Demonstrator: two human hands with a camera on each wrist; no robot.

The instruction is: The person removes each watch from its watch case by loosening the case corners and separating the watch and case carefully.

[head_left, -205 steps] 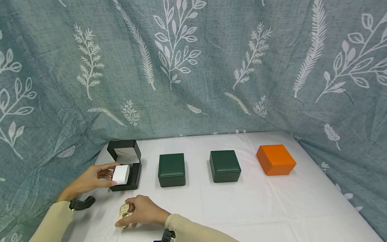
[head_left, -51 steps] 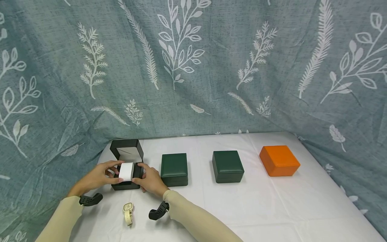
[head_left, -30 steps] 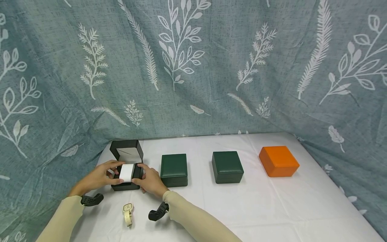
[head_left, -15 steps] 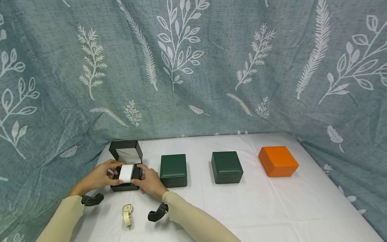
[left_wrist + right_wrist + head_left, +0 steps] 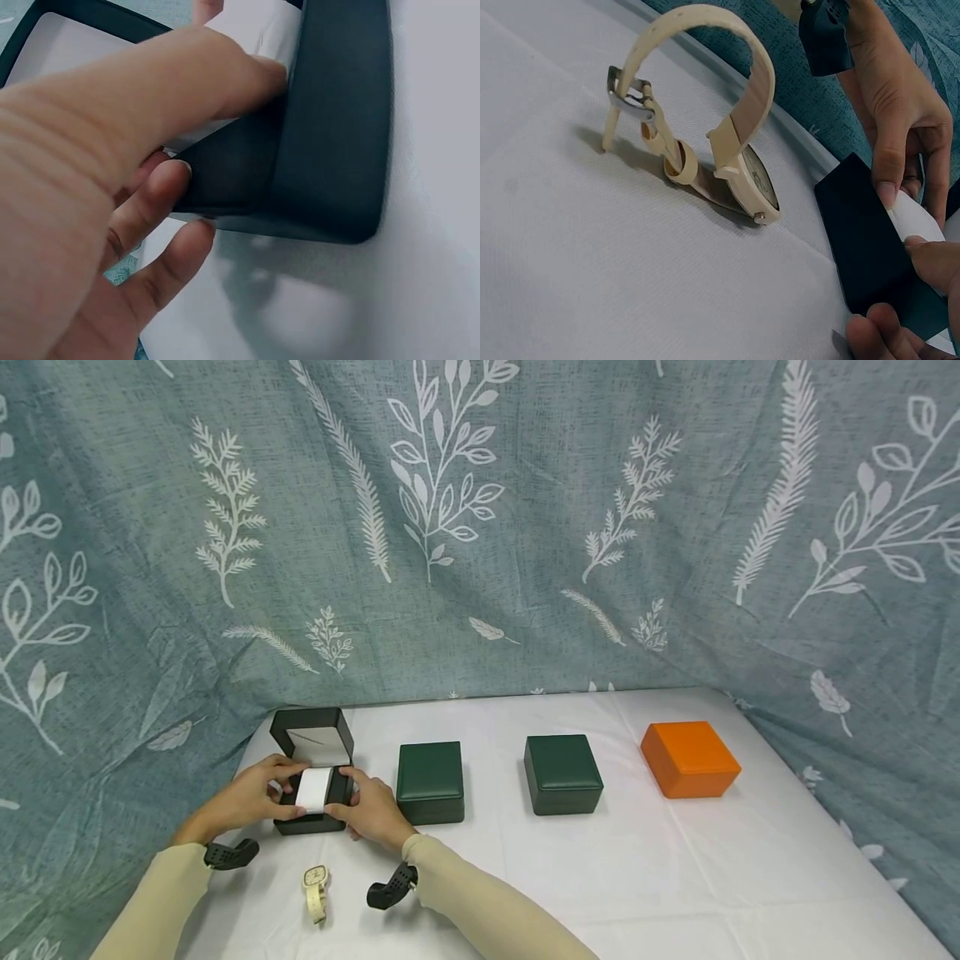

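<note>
At the left of the head view, a black watch box (image 5: 309, 827) stands with its lid (image 5: 309, 719) raised. A white watch cushion (image 5: 312, 790) sits in its base. My left hand (image 5: 243, 797) holds the cushion's left side with thumb and index finger, while its other fingers hang beside the box. From the right, my right hand (image 5: 377, 807) pinches the cushion between thumb and index finger, with other fingers against the box's side. On the cloth in front lies a cream watch (image 5: 316, 893), its strap buckled into a loop, as the right wrist view shows.
Two closed green boxes (image 5: 431, 782) (image 5: 562, 772) stand in a row to the right of the black box. A closed orange box (image 5: 690, 760) is farther right. White cloth (image 5: 637, 877) covers the table, and a patterned curtain (image 5: 480, 568) hangs behind it.
The right hand has set the cream watch down on the cloth and moved up to the black box. The white cushion now sits lower in the base, held from both sides.
</note>
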